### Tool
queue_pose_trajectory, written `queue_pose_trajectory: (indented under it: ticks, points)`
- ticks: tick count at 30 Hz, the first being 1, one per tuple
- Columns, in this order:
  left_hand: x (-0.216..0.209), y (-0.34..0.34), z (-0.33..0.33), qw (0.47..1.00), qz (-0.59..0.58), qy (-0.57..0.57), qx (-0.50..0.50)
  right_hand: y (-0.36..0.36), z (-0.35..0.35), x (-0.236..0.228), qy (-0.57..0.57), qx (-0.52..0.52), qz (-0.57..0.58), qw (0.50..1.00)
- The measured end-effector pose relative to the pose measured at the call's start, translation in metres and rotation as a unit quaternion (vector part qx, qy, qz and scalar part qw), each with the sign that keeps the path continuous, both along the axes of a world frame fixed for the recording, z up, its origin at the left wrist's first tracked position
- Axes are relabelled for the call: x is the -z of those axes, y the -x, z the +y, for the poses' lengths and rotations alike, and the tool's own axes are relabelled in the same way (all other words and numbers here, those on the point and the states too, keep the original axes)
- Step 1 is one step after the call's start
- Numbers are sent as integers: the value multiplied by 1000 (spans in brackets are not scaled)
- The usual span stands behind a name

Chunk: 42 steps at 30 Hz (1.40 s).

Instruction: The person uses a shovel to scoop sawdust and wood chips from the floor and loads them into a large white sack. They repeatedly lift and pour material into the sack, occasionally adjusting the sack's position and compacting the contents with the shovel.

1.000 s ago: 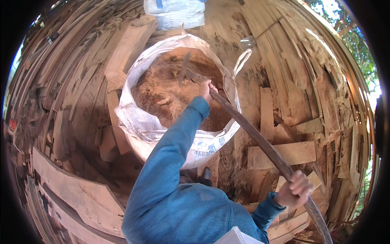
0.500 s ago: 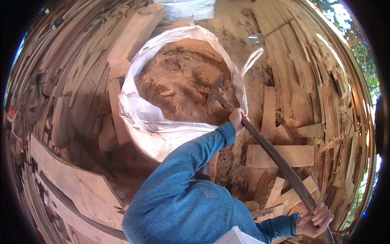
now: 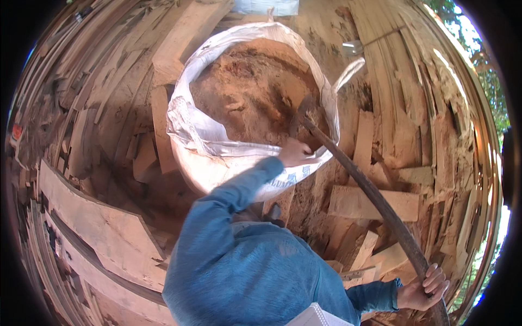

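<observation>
A large white woven bulk bag (image 3: 187,138) stands wide-mouthed in front of me, holding reddish-brown sawdust-like material (image 3: 244,92). At its near rim, my left hand (image 3: 296,152) has its fingers curled over the fabric. My right hand (image 3: 423,289), low at the right, is wrapped round the thick wooden handle of a hoe (image 3: 375,201). That handle slants up and left across the bag's right rim. The hoe's dark blade (image 3: 298,117) lies inside the bag, against the material near the right wall. A strap loop (image 3: 348,75) stands up from the bag's right side.
Stacked planks (image 3: 103,92) line the left, with more boards (image 3: 413,98) along the right. A wide board (image 3: 98,217) lies at lower left. Offcuts (image 3: 374,202) are scattered beside the handle. A fork-like tool (image 3: 353,47) and a pale bundle (image 3: 265,6) lie at the back.
My left hand has let go of the hoe handle and moved left onto the bag's near rim. My right hand keeps hold of the handle, and the blade remains in the bag.
</observation>
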State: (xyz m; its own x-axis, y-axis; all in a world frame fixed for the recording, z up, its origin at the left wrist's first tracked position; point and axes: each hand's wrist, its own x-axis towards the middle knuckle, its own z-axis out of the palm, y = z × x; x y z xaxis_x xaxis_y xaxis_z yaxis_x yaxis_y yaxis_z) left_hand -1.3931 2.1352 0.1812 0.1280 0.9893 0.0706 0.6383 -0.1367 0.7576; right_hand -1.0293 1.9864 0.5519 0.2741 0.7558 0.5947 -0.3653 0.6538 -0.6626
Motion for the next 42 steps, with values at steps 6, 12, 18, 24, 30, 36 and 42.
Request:
queue_pose_trajectory:
  ticks: [6, 12, 18, 24, 30, 36, 42]
  points:
    - [67, 85, -80, 948, 259, 185, 14, -8, 3, 6, -2, -52, 50, 997]
    - [51, 24, -143, 967, 173, 161, 95, -12, -1, 11, -2, -32, 60, 998]
    - [30, 28, -102, 963, 135, 190, 132, -10, -1, 14, -10, -24, 57, 998]
    - [-11, -79, 7, 558, -736, 384, -3, 4, -14, 20, -12, 1, 39, 999]
    - [-37, -126, 61, 152, -972, 159, -83, 8, -37, 11, 23, 104, 50, 993]
    - [-161, -119, 34, 233, -955, 182, 9, -43, -69, -49, -212, 410, -331, 823]
    - [-235, -50, 54, 98, -989, 57, 97, -32, -62, -89, -242, 373, -198, 874]
